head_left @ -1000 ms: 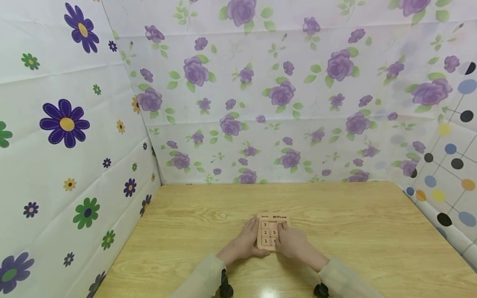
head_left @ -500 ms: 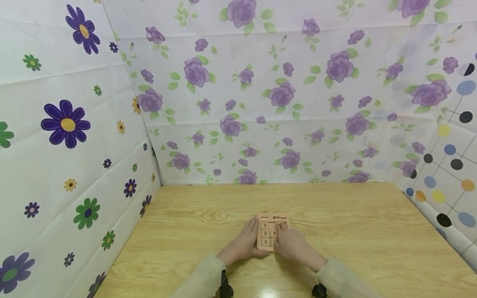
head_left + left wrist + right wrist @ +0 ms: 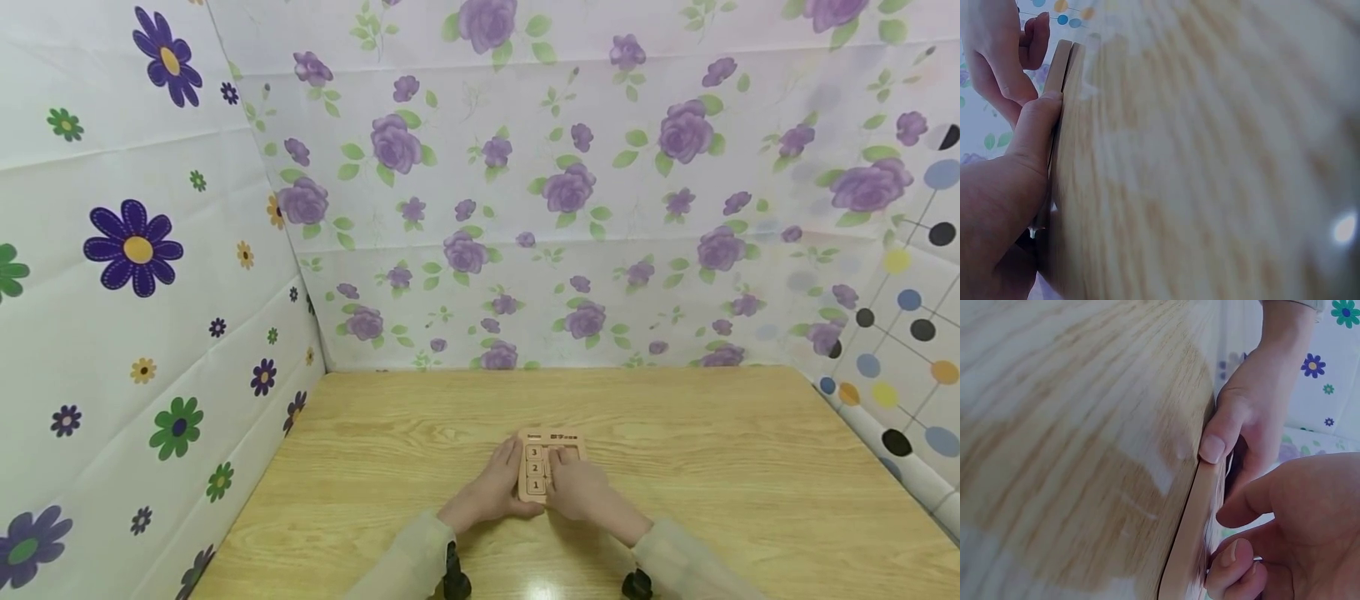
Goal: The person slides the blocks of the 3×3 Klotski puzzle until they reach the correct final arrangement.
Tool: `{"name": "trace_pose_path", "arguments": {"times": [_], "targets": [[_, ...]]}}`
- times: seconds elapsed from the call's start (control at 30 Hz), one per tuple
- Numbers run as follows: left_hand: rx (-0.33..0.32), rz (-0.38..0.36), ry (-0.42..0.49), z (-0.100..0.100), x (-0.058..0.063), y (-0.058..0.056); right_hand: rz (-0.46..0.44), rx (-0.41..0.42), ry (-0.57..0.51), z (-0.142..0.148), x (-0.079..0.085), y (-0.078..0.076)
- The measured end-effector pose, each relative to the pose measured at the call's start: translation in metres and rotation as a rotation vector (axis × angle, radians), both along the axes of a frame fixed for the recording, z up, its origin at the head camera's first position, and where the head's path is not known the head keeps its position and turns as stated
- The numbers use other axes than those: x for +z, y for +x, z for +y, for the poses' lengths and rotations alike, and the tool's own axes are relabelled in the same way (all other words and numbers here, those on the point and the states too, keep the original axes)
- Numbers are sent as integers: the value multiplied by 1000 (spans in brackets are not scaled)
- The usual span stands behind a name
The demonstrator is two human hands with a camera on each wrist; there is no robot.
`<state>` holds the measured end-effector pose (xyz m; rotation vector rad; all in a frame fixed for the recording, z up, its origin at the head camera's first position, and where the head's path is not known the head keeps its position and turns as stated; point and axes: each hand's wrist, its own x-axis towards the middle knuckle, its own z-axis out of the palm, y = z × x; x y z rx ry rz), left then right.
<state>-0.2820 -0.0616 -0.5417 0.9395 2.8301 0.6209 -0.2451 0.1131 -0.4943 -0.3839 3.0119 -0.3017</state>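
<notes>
A wooden sliding number puzzle [image 3: 555, 435] lies flat on the table. Down its left column run tiles 3 [image 3: 534, 452], 2 [image 3: 535, 468] and 1 [image 3: 536, 485]. My left hand [image 3: 495, 483] holds the frame, its fingers along the left side and its thumb at the near edge, as the left wrist view shows on the puzzle's edge [image 3: 1057, 65]. Over the middle and right tiles is my right hand [image 3: 581, 487], covering them. In the right wrist view this hand [image 3: 1316, 519] has its thumb and fingertips down at the puzzle's face [image 3: 1210, 525], fingers bent.
The light wooden table [image 3: 405, 425] extends around the puzzle on all sides. A purple-flowered cloth [image 3: 465, 167] hangs behind it, a daisy-print cloth [image 3: 180, 333] at left and a dotted cloth [image 3: 915, 350] at right. Black wrist devices [image 3: 455, 575] sit by the cuffs.
My right hand has shifted slightly left across the puzzle and now covers the 5 tile, which showed before. My left hand keeps its hold on the frame.
</notes>
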Motion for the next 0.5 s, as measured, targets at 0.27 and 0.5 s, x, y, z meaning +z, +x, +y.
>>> {"name": "trace_pose_path", "arguments": {"times": [0.27, 0.5], "targets": [[-3, 12, -7, -1, -1, -1, 24, 31, 19, -4, 0, 0], [-12, 16, -6, -1, -1, -1, 15, 45, 24, -8, 1, 1]]}}
